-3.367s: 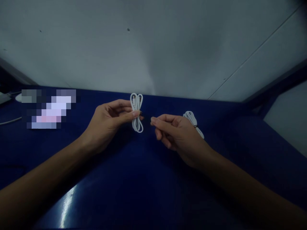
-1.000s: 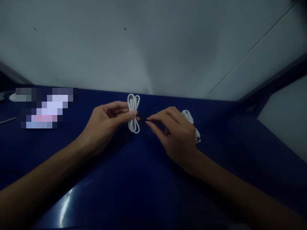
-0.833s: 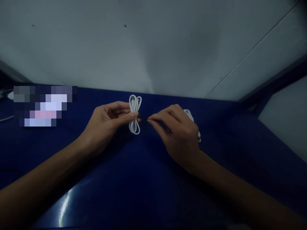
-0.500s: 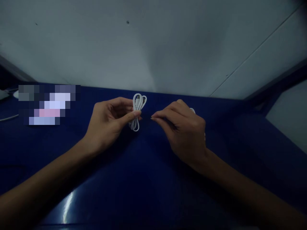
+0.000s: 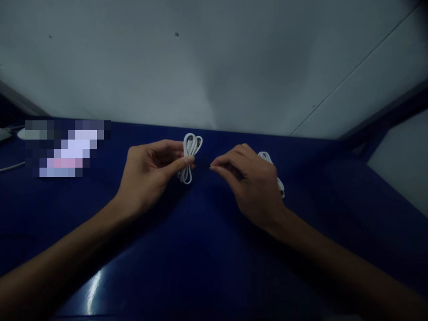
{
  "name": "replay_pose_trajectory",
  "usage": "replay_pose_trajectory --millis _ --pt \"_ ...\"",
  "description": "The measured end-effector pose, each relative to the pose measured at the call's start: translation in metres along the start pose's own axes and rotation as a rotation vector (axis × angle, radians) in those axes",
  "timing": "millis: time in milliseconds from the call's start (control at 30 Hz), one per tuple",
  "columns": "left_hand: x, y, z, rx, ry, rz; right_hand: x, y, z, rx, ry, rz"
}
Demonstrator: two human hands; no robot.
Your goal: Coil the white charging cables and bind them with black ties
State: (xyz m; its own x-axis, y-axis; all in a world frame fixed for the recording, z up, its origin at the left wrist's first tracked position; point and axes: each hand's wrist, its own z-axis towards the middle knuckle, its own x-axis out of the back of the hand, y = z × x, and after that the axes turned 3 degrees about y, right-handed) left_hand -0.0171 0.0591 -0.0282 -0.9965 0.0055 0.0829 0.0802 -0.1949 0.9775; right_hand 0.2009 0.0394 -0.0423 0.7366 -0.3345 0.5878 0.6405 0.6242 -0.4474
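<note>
A white charging cable (image 5: 190, 145), folded into a narrow looped bundle, is pinched upright by my left hand (image 5: 147, 167), thumb in front and fingers behind. One connector shows inside its upper loops. To the right, my right hand (image 5: 254, 178) has thumb and forefinger pressed together, pointing at the bundle but apart from it. A tiny dark speck sits at those fingertips, too small to name. Partly hidden behind the right hand, a second white cable bundle (image 5: 265, 157) lies on the blue table (image 5: 187, 249).
A blurred-out patch (image 5: 76, 149) covers something bright at the left of the table. Beside it are a white rounded object (image 5: 22, 133) and a thin white cord (image 5: 13, 167). A pale wall (image 5: 133, 67) rises along the table's far edge.
My right hand has shifted slightly left, and more of the second cable bundle shows behind it. The left hand keeps its grip on the first cable, a touch further left in view.
</note>
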Motion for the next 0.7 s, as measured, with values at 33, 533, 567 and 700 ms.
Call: replay_pose_trajectory --millis 33,533,567,700 --pt "0.0007 -0.0015 -0.0003 0.012 -0.010 -0.013 0.0001 0.0000 0.0000 -0.013 -0.004 0.002" --pt "0.0099 -0.0108 0.0050 0.112 -0.162 -0.153 -0.0040 -0.0034 -0.0036 0.018 -0.053 0.033" --pt "0.0096 -0.0105 0.0054 0.122 -0.169 -0.152 -0.0043 -0.0033 -0.0042 0.021 -0.062 0.032" --pt "0.0073 -0.0082 0.0053 0.175 -0.194 -0.194 -0.0057 -0.0015 -0.0066 0.003 -0.100 0.095"
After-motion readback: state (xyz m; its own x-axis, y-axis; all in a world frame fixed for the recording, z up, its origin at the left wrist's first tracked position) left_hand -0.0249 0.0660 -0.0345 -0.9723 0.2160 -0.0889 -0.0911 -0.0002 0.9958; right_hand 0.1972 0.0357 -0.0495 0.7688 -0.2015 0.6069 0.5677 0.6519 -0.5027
